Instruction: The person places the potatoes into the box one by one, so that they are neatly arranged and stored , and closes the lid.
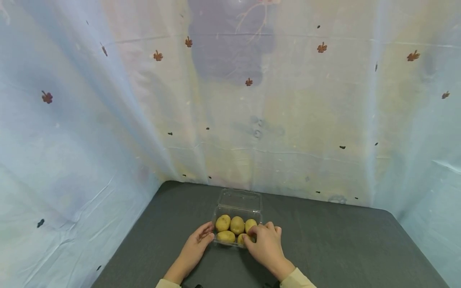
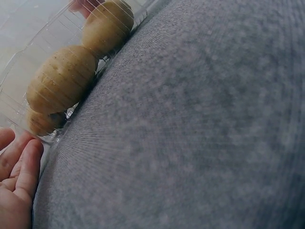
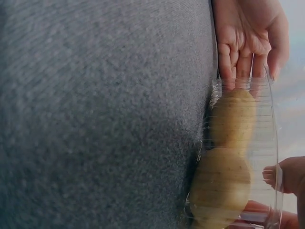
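A clear plastic clamshell box [image 1: 230, 245] sits on the dark table with its lid [image 1: 240, 199] raised at the back. Several yellowish potatoes [image 1: 237, 225] lie in it, three behind and others in front. My left hand [image 1: 192, 250] rests its fairly straight fingers against the box's left end, thumb near the front corner. Over the front right of the box, my right hand [image 1: 267, 246] has thumb and fingers curled at a potato [image 1: 240, 239], partly covering it. In the right wrist view, that front potato [image 3: 221, 179] shows through the ribbed plastic wall, with right-hand fingers beside it.
Dark grey cloth covers the table [image 1: 324, 240], its surface extending to both sides of the box. A pale patterned curtain [image 1: 288, 104] with brown leaf shapes hangs behind the table and along its left and right sides.
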Tool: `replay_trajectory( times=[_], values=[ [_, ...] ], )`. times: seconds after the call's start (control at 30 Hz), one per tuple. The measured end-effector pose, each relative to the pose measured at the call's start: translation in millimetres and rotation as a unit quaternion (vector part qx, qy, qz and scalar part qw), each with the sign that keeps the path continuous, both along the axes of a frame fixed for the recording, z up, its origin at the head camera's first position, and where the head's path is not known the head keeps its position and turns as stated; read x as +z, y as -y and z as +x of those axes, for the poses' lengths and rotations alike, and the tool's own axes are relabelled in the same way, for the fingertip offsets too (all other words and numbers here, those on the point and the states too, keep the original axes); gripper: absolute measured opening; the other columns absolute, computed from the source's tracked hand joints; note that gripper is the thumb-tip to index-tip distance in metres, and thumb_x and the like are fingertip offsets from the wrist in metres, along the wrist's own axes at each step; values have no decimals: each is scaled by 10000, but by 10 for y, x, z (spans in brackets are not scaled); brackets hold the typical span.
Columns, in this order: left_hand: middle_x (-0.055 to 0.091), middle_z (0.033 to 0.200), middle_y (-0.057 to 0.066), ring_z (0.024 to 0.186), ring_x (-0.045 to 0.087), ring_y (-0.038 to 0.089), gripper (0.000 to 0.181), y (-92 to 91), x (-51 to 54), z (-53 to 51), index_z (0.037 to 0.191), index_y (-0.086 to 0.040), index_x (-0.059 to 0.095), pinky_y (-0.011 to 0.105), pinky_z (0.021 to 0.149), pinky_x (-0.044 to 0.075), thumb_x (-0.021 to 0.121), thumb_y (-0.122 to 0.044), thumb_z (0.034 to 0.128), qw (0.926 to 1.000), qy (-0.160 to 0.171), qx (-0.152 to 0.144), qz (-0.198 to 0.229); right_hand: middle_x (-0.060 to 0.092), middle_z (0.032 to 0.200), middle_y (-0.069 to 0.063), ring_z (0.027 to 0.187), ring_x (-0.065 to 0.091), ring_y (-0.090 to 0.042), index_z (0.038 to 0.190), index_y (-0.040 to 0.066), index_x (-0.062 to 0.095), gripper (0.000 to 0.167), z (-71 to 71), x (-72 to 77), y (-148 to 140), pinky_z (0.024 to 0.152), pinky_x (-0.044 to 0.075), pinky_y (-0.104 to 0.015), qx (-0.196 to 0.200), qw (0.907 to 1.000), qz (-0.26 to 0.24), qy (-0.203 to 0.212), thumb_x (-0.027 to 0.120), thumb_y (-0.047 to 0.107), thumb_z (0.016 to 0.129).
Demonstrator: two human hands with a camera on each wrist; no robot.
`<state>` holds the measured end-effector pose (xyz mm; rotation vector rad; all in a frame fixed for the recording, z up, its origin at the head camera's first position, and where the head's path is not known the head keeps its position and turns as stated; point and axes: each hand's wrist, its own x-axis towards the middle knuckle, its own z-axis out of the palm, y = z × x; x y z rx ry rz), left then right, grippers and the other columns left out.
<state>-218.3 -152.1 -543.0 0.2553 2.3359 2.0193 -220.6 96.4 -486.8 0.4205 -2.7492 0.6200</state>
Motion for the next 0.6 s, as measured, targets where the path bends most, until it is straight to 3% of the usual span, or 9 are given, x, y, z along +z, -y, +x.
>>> replay_trajectory(
  times=[0.2,0.3,0.5,0.6],
  values=[
    [439,1441,197,1329,412,319,575,7,31,28,1478,-9,345,427,1051,391,528,-294,1014,10000,-52,27,-38,589,773,192,756,415,-103,829,292,702,84,-25,-19,-42,762,306,-406,126,9993,-357,8,718,365,868],
    [449,1431,196,1322,421,313,577,15,30,29,1477,-12,349,410,1042,404,537,-294,1010,10000,-16,23,-59,590,797,190,755,478,-101,850,271,698,69,-49,-18,-94,779,389,-389,244,9959,-870,80,706,326,891],
    [425,1444,211,1335,401,329,612,27,4,2,1484,-11,333,431,1051,395,547,-321,1002,9999,104,-61,1,609,899,87,763,550,-117,981,214,671,178,-140,17,-269,638,492,-280,-26,9711,-2349,414,655,384,930],
    [419,1449,214,1336,397,335,610,24,15,-4,1485,-11,331,449,1055,388,545,-320,1004,9999,101,-82,-4,624,931,36,796,563,-152,1076,152,649,325,-200,2,-361,671,492,-286,-225,9556,-2875,601,640,439,924]
  ],
)
